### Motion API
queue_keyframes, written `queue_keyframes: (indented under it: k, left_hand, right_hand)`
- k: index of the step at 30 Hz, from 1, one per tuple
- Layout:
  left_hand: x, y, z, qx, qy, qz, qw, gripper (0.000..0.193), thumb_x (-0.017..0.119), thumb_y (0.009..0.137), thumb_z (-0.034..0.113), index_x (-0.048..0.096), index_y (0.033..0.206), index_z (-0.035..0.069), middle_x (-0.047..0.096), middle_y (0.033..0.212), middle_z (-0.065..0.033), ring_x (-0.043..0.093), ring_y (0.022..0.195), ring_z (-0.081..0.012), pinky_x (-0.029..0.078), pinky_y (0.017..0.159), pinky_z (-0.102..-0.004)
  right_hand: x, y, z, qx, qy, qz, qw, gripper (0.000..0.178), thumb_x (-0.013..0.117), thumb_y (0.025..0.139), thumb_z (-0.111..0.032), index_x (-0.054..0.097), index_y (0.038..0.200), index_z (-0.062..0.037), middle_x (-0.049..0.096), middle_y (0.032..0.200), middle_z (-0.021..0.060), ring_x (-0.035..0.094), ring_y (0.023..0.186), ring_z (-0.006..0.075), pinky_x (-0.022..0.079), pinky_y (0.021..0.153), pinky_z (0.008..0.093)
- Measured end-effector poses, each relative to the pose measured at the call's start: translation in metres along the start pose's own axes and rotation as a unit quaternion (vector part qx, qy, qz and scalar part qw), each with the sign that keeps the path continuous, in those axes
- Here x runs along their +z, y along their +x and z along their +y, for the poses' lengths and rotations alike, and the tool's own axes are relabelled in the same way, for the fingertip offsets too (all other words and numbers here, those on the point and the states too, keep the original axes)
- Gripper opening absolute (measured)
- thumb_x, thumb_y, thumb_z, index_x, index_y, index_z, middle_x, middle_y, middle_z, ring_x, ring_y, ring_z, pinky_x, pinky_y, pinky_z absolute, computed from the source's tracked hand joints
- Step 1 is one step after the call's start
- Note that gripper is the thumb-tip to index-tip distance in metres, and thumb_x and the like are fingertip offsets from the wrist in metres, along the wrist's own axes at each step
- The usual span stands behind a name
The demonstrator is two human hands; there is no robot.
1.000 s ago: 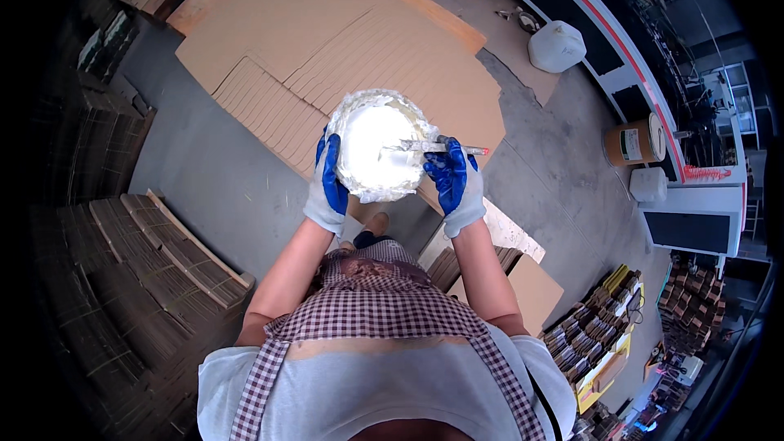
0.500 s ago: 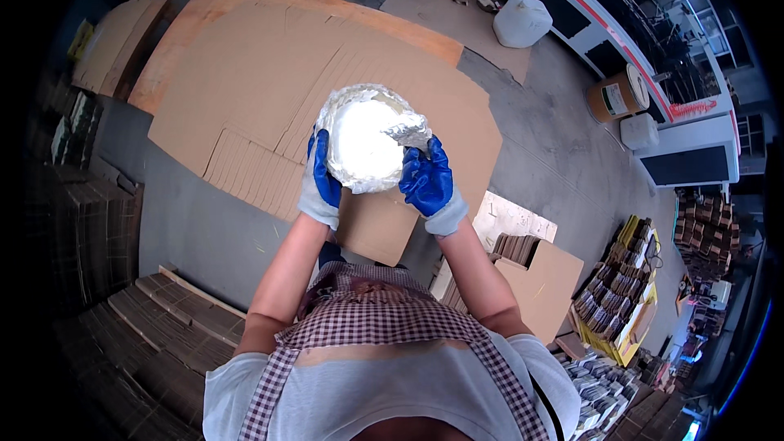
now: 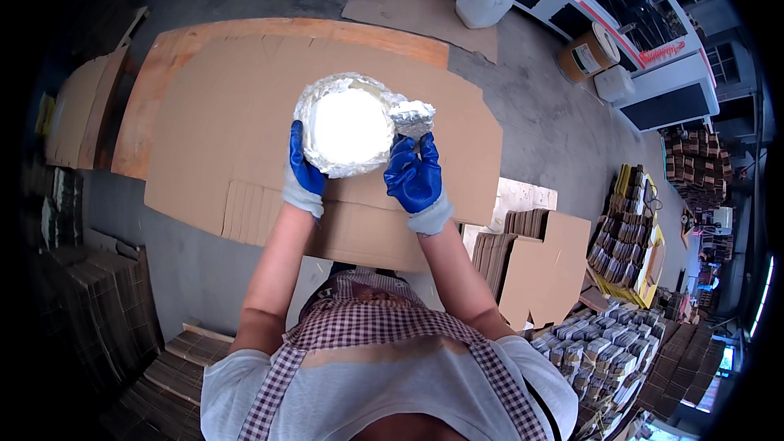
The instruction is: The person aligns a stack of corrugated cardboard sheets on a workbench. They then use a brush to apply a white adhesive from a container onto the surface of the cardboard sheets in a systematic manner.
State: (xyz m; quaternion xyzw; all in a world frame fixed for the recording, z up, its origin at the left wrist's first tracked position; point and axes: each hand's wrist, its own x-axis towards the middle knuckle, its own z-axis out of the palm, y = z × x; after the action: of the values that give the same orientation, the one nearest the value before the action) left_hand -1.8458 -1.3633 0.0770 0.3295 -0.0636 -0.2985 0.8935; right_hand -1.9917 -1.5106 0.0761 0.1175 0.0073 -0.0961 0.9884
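My gloved left hand [image 3: 305, 165] grips the left side of a round tub [image 3: 329, 167] whose rim and wall are crusted with white paste. Its mouth is a glaring white, so nothing inside can be made out. In my gloved right hand [image 3: 416, 182] is a short brush [image 3: 415, 118] with a flat, paste-caked head. That head sits at the tub's right edge; whether the two touch I cannot tell. Tub and brush are above flat brown cardboard [image 3: 220, 106], where a row of overlapping edges shows at the near left.
Beneath the cardboard lies an orange-brown wooden board [image 3: 269, 28]. Cut cardboard pieces [image 3: 543, 269] stand at my right, beside bundled stacks [image 3: 608, 347]. Farther off are a white jug [image 3: 484, 2], a brown drum [image 3: 588, 53] and a yellow-edged pallet [image 3: 629, 237]. Stacked cardboard [image 3: 102, 302] stands at left.
The brush head has moved from over the tub's right part out to its right edge. Both hands and the tub sit slightly farther left, and the whole view has shifted.
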Motion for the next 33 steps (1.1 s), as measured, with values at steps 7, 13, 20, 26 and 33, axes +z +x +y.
queue_keyframes:
  k: [7,13,20,26,33]
  left_hand:
    - [-0.059,0.076,0.112,0.08,0.031,0.0,0.996,0.063,0.044,0.099,0.05,0.036,0.151,0.015,0.041,0.152,-0.0086,0.043,0.137,-0.0298,0.041,0.11,-0.0496]
    - [-0.103,0.128,0.165,0.123,0.065,0.031,0.99,0.064,0.043,0.097,0.054,0.035,0.151,0.021,0.039,0.153,-0.0076,0.04,0.138,-0.0324,0.039,0.11,-0.0557]
    - [-0.171,0.16,0.164,0.117,0.03,0.053,0.991,0.062,0.043,0.1,0.052,0.038,0.15,0.016,0.038,0.154,-0.0105,0.04,0.138,-0.033,0.036,0.112,-0.0539]
    - [-0.172,0.136,0.142,0.378,0.509,0.37,0.679,0.048,0.063,0.096,0.026,0.05,0.138,0.006,0.057,0.129,-0.0174,0.056,0.116,-0.0307,0.047,0.098,-0.0469]
    - [-0.201,0.145,0.172,0.429,0.743,0.275,0.434,0.033,0.065,0.093,0.025,0.067,0.118,0.004,0.068,0.109,-0.0145,0.06,0.105,-0.0318,0.045,0.093,-0.0433]
  right_hand:
    - [0.016,-0.017,-0.027,-0.108,0.014,-0.006,0.994,0.043,0.068,0.093,-0.029,0.056,0.123,-0.001,0.064,0.099,0.0045,0.066,0.085,0.0135,0.056,0.074,0.0261]
    - [-0.009,-0.048,-0.067,-0.156,-0.052,-0.017,0.986,0.042,0.068,0.093,-0.032,0.057,0.123,-0.0046,0.066,0.095,0.0026,0.066,0.083,0.0132,0.055,0.076,0.0264]
    - [-0.023,-0.053,-0.072,-0.196,-0.108,0.05,0.973,0.043,0.066,0.092,-0.042,0.058,0.119,-0.0094,0.064,0.087,-0.0044,0.06,0.073,0.0092,0.047,0.067,0.0268]
    - [-0.016,-0.043,-0.061,-0.243,-0.162,0.132,0.947,0.04,0.064,0.093,-0.047,0.058,0.113,-0.0127,0.059,0.078,-0.0079,0.054,0.063,0.0055,0.041,0.055,0.0221]
    - [-0.03,-0.032,-0.068,-0.231,-0.079,0.075,0.967,0.034,0.065,0.094,-0.04,0.064,0.106,-0.0085,0.066,0.087,-0.0003,0.06,0.069,0.0118,0.049,0.059,0.0235]
